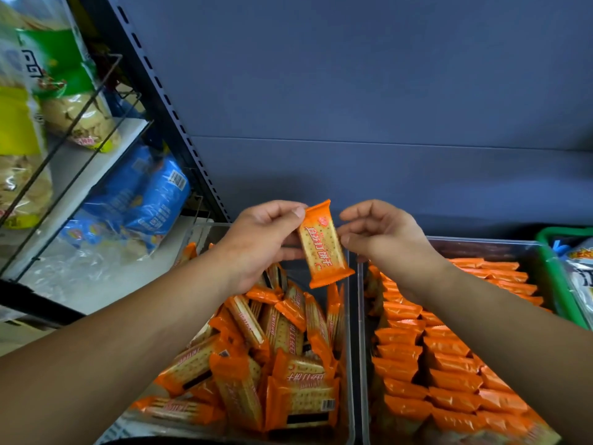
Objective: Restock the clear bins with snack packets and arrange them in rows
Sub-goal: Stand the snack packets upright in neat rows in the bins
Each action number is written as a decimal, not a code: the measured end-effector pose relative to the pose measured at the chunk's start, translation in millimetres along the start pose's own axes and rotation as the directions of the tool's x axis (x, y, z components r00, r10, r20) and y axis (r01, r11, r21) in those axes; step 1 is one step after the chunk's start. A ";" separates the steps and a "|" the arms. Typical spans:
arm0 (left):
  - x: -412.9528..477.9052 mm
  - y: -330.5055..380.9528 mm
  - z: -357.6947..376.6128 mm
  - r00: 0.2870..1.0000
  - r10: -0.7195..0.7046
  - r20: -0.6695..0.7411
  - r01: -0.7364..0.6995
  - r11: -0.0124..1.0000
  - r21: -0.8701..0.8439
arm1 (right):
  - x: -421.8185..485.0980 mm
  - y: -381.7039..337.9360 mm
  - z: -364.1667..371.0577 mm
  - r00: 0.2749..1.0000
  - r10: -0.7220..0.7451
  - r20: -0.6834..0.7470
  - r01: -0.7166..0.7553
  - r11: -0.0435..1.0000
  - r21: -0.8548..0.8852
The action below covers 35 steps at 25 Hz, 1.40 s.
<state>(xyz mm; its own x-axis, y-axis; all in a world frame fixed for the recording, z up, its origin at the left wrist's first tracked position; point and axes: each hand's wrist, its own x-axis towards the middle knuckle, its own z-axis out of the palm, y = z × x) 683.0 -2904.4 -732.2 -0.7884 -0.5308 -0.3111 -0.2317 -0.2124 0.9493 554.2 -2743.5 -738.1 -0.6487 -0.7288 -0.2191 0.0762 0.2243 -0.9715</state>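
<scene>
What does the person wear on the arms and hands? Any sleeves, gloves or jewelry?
Nothing worn shows. The left arm and right arm are bare to the picture's edge, without sleeves. The left hand and right hand have no gloves, rings or watch.
</scene>
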 end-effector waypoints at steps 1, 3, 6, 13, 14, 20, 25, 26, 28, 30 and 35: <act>-0.6 -0.6 -0.2 1.000 -0.002 0.000 0.002 1.000 0.006 | -0.1 0.1 -0.8 1.000 0.018 0.014 -0.018 1.000 0.010; -1.1 -0.5 1.5 1.000 -0.002 -0.008 0.002 1.000 0.012 | -0.8 0.6 -0.3 0.998 0.056 0.040 -0.058 0.997 0.051; -1.4 2.0 4.9 0.999 0.034 0.003 -0.035 0.999 0.022 | -4.5 -2.3 0.0 0.993 0.077 0.089 -0.084 0.994 0.071; 13.8 -47.9 25.4 0.991 -0.100 0.094 0.009 0.729 0.684 | -2.0 0.9 -10.5 0.985 -0.014 -0.173 0.000 0.997 -0.081; 12.7 -54.4 28.1 0.956 -0.230 0.181 0.003 0.626 0.780 | -1.9 1.6 -13.2 0.982 -0.011 -0.188 -0.001 0.998 -0.061; 22.2 -61.0 28.3 0.873 -0.412 0.261 0.075 0.642 0.763 | -1.9 7.6 -14.2 0.981 0.009 -0.192 -0.011 1.000 -0.011; 12.9 -57.8 17.4 0.887 -0.357 0.294 -0.037 0.579 0.815 | 1.4 8.9 -8.3 0.990 0.008 -0.142 -0.008 1.000 -0.004; 9.5 -55.8 14.8 0.886 -0.363 0.290 -0.027 0.583 0.812 | 2.3 9.4 -7.0 0.990 0.005 -0.138 -0.005 1.000 -0.001; 2.8 -54.0 10.4 0.892 -0.376 0.251 0.033 0.608 0.793 | 6.1 11.7 -4.6 0.992 -0.008 -0.129 0.006 1.000 -0.018; -3.6 -48.8 6.0 0.905 -0.377 0.197 0.079 0.603 0.794 | 13.4 17.0 -1.8 0.993 -0.035 -0.113 0.026 0.996 -0.081; -12.2 -19.4 -17.4 0.940 -0.336 0.064 0.225 0.749 0.623 | 30.0 36.1 7.2 0.980 -0.192 -0.061 0.105 0.747 -0.657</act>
<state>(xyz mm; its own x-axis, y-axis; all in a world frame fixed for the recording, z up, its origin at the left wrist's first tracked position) 707.0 -2908.0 -747.6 -0.6999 -0.3747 -0.6081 -0.7059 0.2330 0.6689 542.9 -2761.9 -780.5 -0.6964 -0.7173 -0.0229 -0.5084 0.5157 -0.6896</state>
